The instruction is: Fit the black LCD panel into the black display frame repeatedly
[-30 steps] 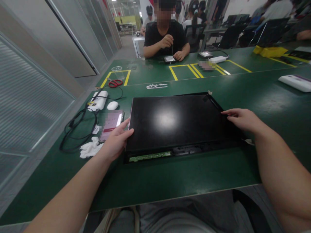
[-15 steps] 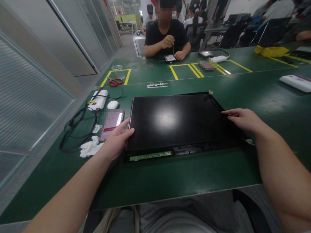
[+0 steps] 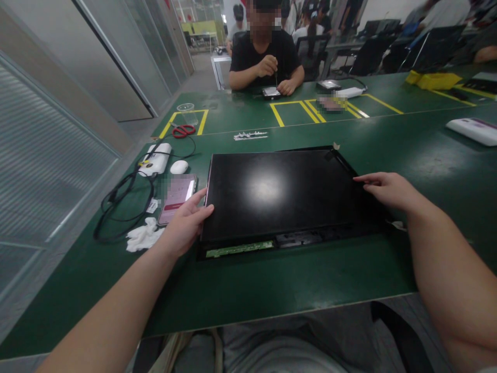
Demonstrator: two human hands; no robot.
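While in left grip (image 3: 187, 224)—panel (image 3: 267, 192)

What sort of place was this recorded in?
Probably a shared electronics workroom: a long green table with yellow tape markings, a black display panel with a green circuit board showing, and a co-worker opposite.

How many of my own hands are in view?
2: your bare left hand, partly hidden, at the left edge of the flat black rectangular panel; your bare right hand by its right side.

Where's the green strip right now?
In the head view, the green strip lies along the near edge of the black panel, towards its left end.
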